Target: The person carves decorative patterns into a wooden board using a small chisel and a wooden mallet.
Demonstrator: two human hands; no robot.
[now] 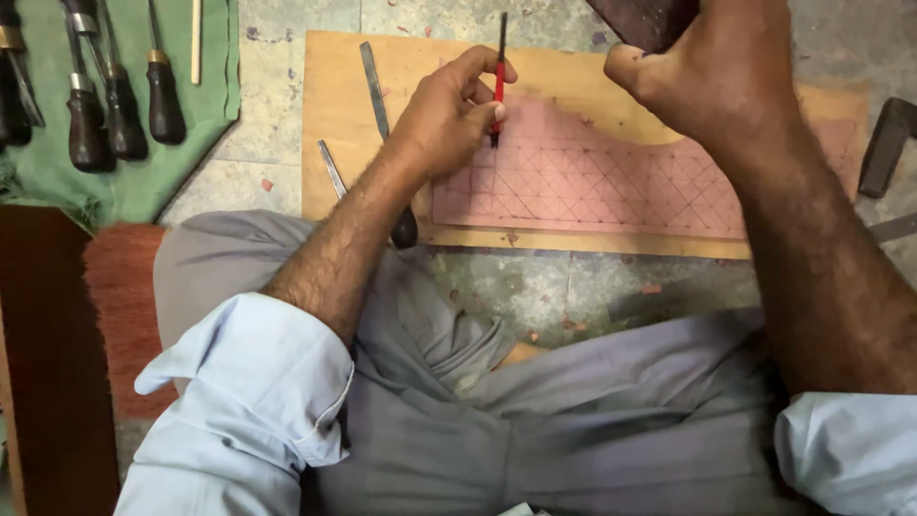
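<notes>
Pink sheet (611,191) with a scored diamond grid lies on a wood board (420,67) on the stone floor (277,143), at 12 o'clock from the lap. Left hand (449,119) is closed in a pinch on a red-and-black tool (499,81), held upright, tip on the sheet's upper-left edge. Right hand (716,67) at 1 o'clock is wrapped around a dark block (645,19), raised above the sheet. Two metal blades (374,86) lie on the board just left of the left hand. Chisels (115,105) with dark handles sit on green cloth (215,57) at 10 o'clock.
</notes>
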